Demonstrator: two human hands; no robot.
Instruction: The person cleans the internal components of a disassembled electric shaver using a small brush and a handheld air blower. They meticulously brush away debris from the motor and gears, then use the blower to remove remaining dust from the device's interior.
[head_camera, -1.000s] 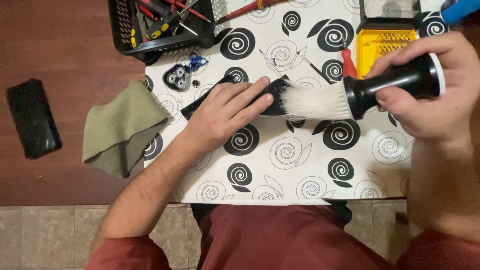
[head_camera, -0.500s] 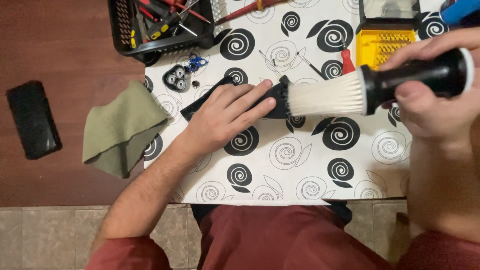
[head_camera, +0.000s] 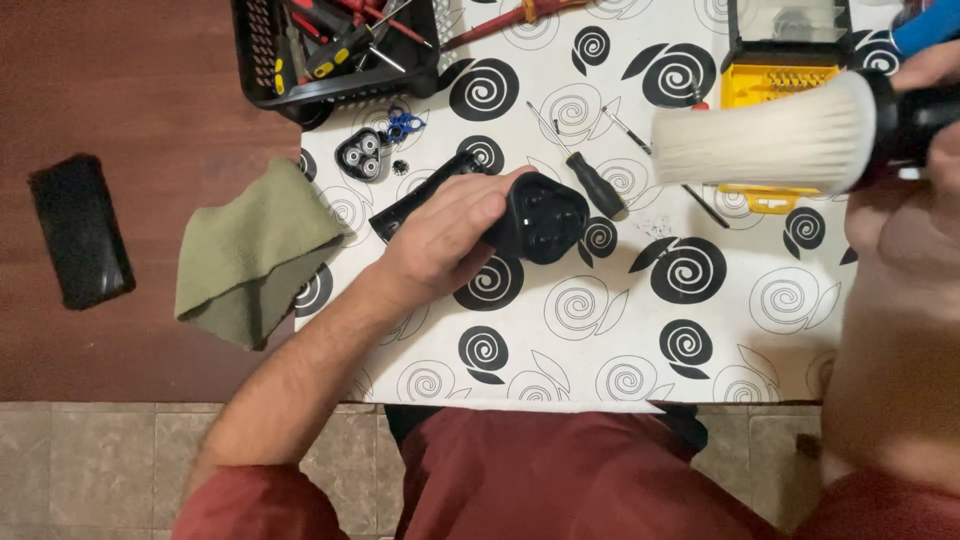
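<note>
Head view, only one here: the person sits at a desk (head_camera: 600, 340) covered w/ a white sheet of black spirals. The left hand (head_camera: 440, 240) lies mid-desk, fingers (head_camera: 478, 212) curled tight round a black shaver body (head_camera: 545, 218), which is tipped so its open three-socket end faces up towards the camera; the rear of the body rests on the sheet. The right hand (head_camera: 905, 215) is at the far right edge, partly out of frame, fingers closed round the black handle of a big white-bristled brush (head_camera: 765, 145). The brush hangs in the air, bristles pointing left, well apart from the shaver & above a yellow bit case (head_camera: 770, 85). A black-handled screwdriver (head_camera: 597, 187) lies just beside the shaver's open end; the detached three-cutter head (head_camera: 361, 155) & a small blue part (head_camera: 402, 124) sit left of it, near a black tool basket (head_camera: 262, 60). A green cloth (head_camera: 255, 255) droops over the sheet's left edge, w/ a flat black object (head_camera: 80, 230) further left on bare wood. Judgement: the step in hand looks like dusting out the open shaver end, caught btwn strokes w/ the brush lifted off. Another stroke would need the bristles brought down & left into the sockets while the left grip holds the body steady at that tilt, clear of the screwdriver.
</note>
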